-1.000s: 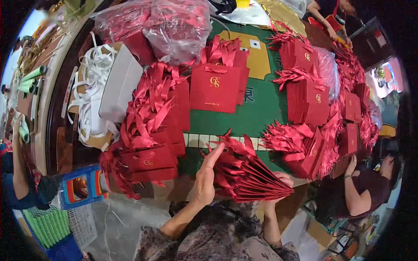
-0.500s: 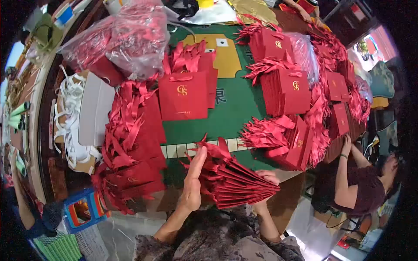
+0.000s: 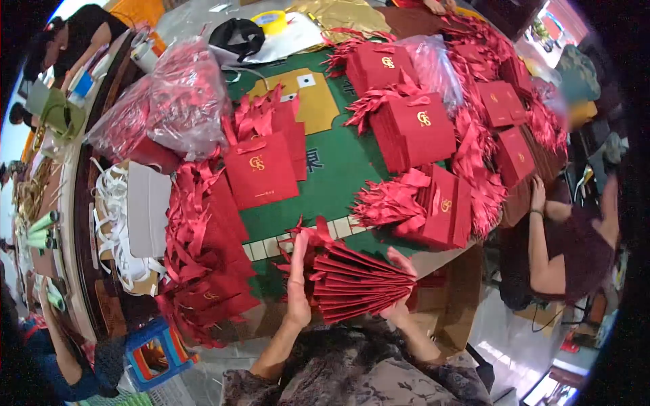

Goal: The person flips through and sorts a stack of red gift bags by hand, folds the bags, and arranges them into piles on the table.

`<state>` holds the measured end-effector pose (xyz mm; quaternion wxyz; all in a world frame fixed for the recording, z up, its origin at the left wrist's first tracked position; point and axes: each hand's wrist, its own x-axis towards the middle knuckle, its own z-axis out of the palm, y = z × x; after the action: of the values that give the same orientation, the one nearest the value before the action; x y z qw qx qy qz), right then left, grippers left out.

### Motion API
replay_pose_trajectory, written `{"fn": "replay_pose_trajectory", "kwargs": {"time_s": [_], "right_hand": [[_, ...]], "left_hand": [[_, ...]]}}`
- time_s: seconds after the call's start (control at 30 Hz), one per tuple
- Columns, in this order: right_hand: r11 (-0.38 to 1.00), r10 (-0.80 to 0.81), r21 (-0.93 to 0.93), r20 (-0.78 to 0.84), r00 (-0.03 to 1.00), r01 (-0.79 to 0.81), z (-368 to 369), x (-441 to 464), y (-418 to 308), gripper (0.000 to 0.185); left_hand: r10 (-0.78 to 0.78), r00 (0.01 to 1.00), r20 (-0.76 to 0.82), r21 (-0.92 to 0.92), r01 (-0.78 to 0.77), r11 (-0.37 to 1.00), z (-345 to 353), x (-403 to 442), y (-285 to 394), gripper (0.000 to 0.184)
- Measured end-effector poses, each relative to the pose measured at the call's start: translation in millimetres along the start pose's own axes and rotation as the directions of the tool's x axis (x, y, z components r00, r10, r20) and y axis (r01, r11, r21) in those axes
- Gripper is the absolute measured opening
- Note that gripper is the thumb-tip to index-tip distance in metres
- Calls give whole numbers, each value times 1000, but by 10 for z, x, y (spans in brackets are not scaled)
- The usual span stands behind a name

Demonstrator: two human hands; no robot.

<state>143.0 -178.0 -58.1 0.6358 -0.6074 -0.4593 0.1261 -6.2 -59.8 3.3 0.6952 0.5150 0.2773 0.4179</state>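
A fanned stack of red paper gift bags [image 3: 359,281] is held up in front of my body, spread wide on the left and pinched narrow on the right. My right hand [image 3: 398,298] grips the narrow end, thumb above and fingers below. My left hand [image 3: 298,291] stands upright with fingers stretched flat, beside the spread end where red ribbon handles [image 3: 315,233] stick out. Whether its palm touches the ribbons I cannot tell. Beyond my hands, a red bag with gold lettering [image 3: 261,172] lies on the green mat [image 3: 325,193].
Stacks of red bags stand on the right [image 3: 413,135] and left [image 3: 223,230]. A plastic sack [image 3: 186,101] sits at back left, near a box [image 3: 149,210] with white ribbons. A co-worker in a dark top [image 3: 569,247] is at right. A blue stool [image 3: 159,352] stands at lower left.
The camera view has turned, shifting the table in the picture. The fanned bags' narrow end has come slightly left and up, and more of my right hand shows. My left hand remains flat beside them.
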Motion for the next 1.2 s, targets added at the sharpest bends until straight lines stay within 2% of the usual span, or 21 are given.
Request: {"fn": "replay_pose_trajectory", "kwargs": {"time_s": [0.07,0.13,0.2,0.27,0.37,0.4,0.53,0.57,0.6,0.63,0.7,0.73,0.77,0.87,0.9,0.93,1.0,1.03,1.07,1.13,1.2], "right_hand": [[999,-39,23,-5,999,39,82,-70,45,96],[1000,20,-1,-97,995,-20,107,-75,63,101],[999,-26,-30,-74,997,24,61,-68,108,100],[999,-26,-49,-39,999,24,65,-96,100,98],[998,-25,58,-67,997,29,114,-98,67,96],[992,-57,107,-82,995,65,140,-95,66,95],[984,-90,151,-10,996,90,43,0,68,84],[992,-96,78,-64,993,101,87,10,29,73],[992,-97,79,-66,993,102,82,-1,19,73],[991,-53,120,-59,997,59,71,-9,14,67],[983,30,184,-72,997,-16,78,23,-38,50],[982,22,189,-74,997,-7,84,14,-41,50],[977,69,209,-96,993,-47,93,-16,-23,47],[951,92,308,-192,977,-29,226,-10,50,50],[953,28,300,-210,977,37,258,52,16,50],[951,-34,291,-227,973,101,276,89,-10,49],[972,-23,226,-203,979,70,296,57,30,49],[988,-10,152,-177,984,38,304,61,65,49],[986,-24,157,-177,984,53,315,58,91,49],[933,92,359,-190,978,-19,355,32,101,49],[927,120,374,-190,975,-41,346,6,121,51]], "left_hand": [[-139,984,113,-110,151,982,-51,-114,-291,77],[-199,976,91,-144,211,967,18,-116,-254,80],[-264,962,65,-181,271,945,21,-128,-288,82],[-96,981,172,-221,133,966,-105,-135,-409,84],[-51,992,119,-286,83,955,26,-50,-272,88],[-47,988,148,-168,72,983,-13,-44,-335,88],[-25,988,154,-269,66,961,-13,-99,-448,77],[-30,989,142,-243,64,968,-30,-83,-480,75],[-35,991,129,-217,63,974,-35,-67,-488,73],[-97,993,67,-151,106,983,-40,-55,-482,71],[-96,993,75,-124,105,987,-11,-31,-322,69],[-101,992,81,-97,109,989,-5,-18,-231,67],[13,995,103,-36,-9,999,-107,-10,-295,65],[-15,993,113,114,3,994,-114,-30,-20,67],[-142,990,22,130,139,982,-138,-33,-59,82],[-131,991,22,135,127,983,-153,-38,-91,82],[168,966,195,139,-196,971,-185,-65,-134,108],[125,971,205,123,-152,981,-256,-23,-207,131],[140,969,205,124,-168,978,-303,-24,-237,131],[175,957,232,438,-263,859,-335,18,-185,140],[124,969,212,366,-196,910,-369,82,-104,142]]}}
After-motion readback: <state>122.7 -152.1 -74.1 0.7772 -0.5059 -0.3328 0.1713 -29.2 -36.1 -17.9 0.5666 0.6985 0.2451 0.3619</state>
